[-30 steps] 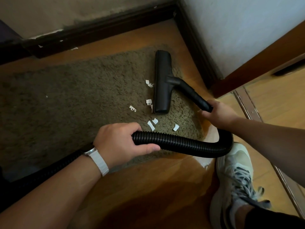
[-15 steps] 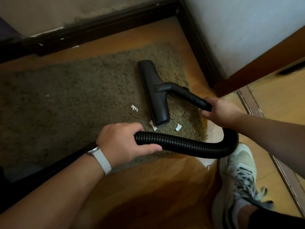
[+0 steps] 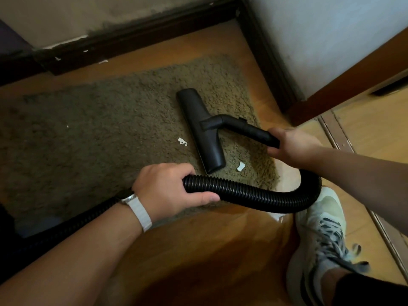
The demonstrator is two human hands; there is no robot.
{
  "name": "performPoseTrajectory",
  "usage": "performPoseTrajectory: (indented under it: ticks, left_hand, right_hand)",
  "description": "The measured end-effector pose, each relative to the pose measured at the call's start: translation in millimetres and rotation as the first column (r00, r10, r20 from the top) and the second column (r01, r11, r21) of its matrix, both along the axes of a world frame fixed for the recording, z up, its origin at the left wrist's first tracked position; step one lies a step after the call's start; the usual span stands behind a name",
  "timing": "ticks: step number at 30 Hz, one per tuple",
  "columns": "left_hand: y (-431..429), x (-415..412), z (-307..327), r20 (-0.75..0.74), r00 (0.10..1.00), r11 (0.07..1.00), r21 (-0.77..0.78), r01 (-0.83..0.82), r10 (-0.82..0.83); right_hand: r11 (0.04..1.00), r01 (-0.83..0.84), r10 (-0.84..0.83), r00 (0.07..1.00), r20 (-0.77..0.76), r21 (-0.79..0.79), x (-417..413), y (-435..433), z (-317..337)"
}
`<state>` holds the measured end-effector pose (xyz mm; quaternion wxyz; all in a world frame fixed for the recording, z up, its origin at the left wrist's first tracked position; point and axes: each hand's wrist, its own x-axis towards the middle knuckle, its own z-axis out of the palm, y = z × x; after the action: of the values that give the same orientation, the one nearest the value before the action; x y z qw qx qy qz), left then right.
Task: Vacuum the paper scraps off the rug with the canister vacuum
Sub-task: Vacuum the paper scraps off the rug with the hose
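On the shaggy olive-brown rug, towards its right end, the black plastic floor nozzle lies flat on the pile. Both hands are occupied: the right hand grips the rigid black tube behind the nozzle, and the left hand is curled round the black ribbed hose. One white paper scrap lies just left of the nozzle, and a second scrap near its closer end.

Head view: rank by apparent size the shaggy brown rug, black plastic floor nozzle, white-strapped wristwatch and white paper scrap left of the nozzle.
1. Rug
2. Floor nozzle
3. Wristwatch, though nearer the camera
4. Paper scrap
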<state>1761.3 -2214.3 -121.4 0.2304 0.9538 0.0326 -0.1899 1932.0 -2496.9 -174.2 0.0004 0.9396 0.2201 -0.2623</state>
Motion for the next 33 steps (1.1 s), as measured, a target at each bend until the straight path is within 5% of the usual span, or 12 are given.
performPoseTrajectory:
  ticks: [9, 16, 26, 33]
  left_hand:
    - [-4.0, -0.9, 2.0, 0.033, 0.999, 1.000, -0.003, 0.003, -0.003]
    - [-2.7, -5.1, 3.5, -0.021, 0.999, 0.999, 0.003, 0.043, -0.043]
    - [-3.6, -7.2, 6.0, 0.016, 1.000, 1.000, -0.004, 0.010, -0.010]
    - [-0.2, -9.7, 7.7, -0.001, 0.999, 0.999, 0.012, 0.038, -0.038]
  right_hand:
    - [0.998, 0.058, -0.056, 0.996, 0.069, -0.028, 7.0, -18.1, 12.5]
    - [0.979, -0.198, 0.203, 0.971, 0.126, -0.055, -14.2, -5.8, 0.8]
    - [0.998, -0.001, 0.010, 0.986, 0.165, -0.056, -0.4, -17.1, 16.0]
    - [0.988, -0.147, 0.152, 0.982, 0.116, -0.046, -12.5, -0.8, 10.5]
